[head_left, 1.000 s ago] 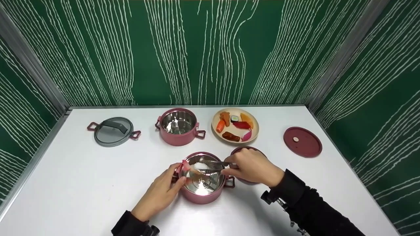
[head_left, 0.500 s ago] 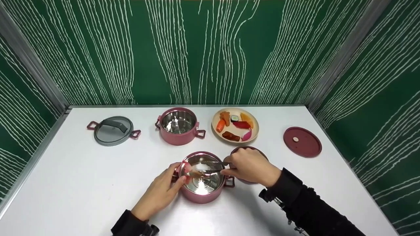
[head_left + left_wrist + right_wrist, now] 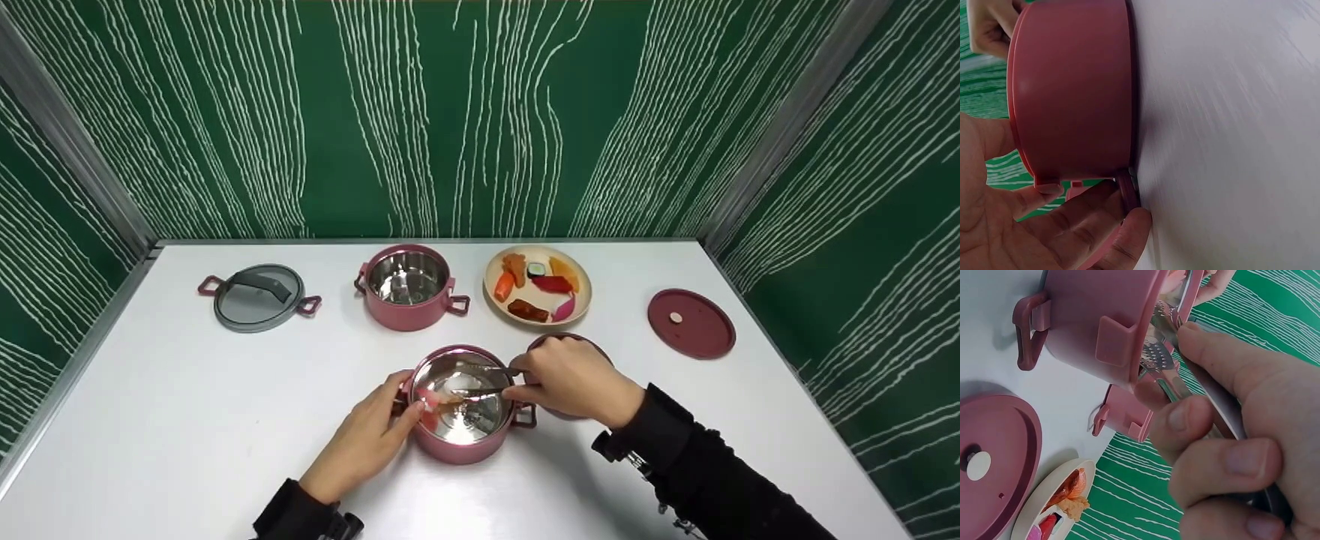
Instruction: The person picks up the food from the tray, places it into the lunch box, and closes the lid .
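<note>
A dusty-red pot [image 3: 459, 453] with a shiny steel inside stands near the middle front. My left hand [image 3: 366, 435] holds its left side, thumb over the rim; in the left wrist view, fingers curl at the pot's side handle [image 3: 1127, 191]. My right hand [image 3: 574, 379] grips metal tongs [image 3: 1157, 355] with perforated ends. Both tong arms reach inside the pot, spread apart, and I see nothing between them. Pinkish-orange food [image 3: 430, 399] shows against the pot's left inner side; reflections blur its shape.
Behind stand a second red pot [image 3: 406, 318] and a cream plate [image 3: 538, 309] with several food pieces. A glass lid [image 3: 255, 306] lies at left. One red lid [image 3: 705, 330] is at right; another lid [image 3: 1008, 444] lies partly under my right hand.
The white piece seen by the tongs one second ago is no longer visible between them. The pinkish piece inside the pot sits lower along the left wall. Both hands stay nearly still.
</note>
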The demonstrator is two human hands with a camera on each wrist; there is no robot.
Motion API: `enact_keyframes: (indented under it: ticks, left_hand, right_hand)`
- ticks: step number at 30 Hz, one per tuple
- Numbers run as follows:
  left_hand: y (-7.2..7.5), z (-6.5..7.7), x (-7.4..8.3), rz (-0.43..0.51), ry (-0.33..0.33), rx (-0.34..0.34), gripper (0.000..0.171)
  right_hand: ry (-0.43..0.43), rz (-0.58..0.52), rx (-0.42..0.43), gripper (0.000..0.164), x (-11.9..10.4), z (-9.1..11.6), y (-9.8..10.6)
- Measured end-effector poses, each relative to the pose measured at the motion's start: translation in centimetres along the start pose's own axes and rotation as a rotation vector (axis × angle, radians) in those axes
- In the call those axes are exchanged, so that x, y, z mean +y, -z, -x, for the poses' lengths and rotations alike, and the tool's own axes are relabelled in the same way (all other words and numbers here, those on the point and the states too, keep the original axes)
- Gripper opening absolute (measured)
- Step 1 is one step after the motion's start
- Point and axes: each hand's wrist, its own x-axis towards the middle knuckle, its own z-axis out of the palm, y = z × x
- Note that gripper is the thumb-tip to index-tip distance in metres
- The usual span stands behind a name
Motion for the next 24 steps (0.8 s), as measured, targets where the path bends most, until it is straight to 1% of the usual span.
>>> enact_keyframes:
  ticks: [3, 9, 15, 20, 24]
  left_hand:
    - [-0.06, -0.09, 0.02, 0.005, -0.008, 0.007, 0.05]
    - [-0.02, -0.01, 0.0, -0.001, -0.007, 0.006, 0.052]
    - [0.04, 0.04, 0.01, 0.011, 0.008, -0.002, 0.052]
    - [0.03, 0.06, 0.08, 0.016, 0.01, 0.0, 0.051]
    - [0.06, 0.14, 0.08, 0.01, 0.009, -0.005, 0.052]
  right_hand:
    - [0.01, -0.005, 0.021, 0.037, 0.0, 0.07, 0.05]
    - [0.015, -0.017, 0.034, 0.036, -0.04, 0.17, 0.33]
    - [0.013, -0.035, 0.011, 0.038, -0.16, 0.22, 0.61]
    - [0.04, -0.026, 0.004, 0.031, -0.27, 0.21, 0.56]
    - [0.066, -0.009, 0.017, 0.028, -0.25, 0.24, 0.33]
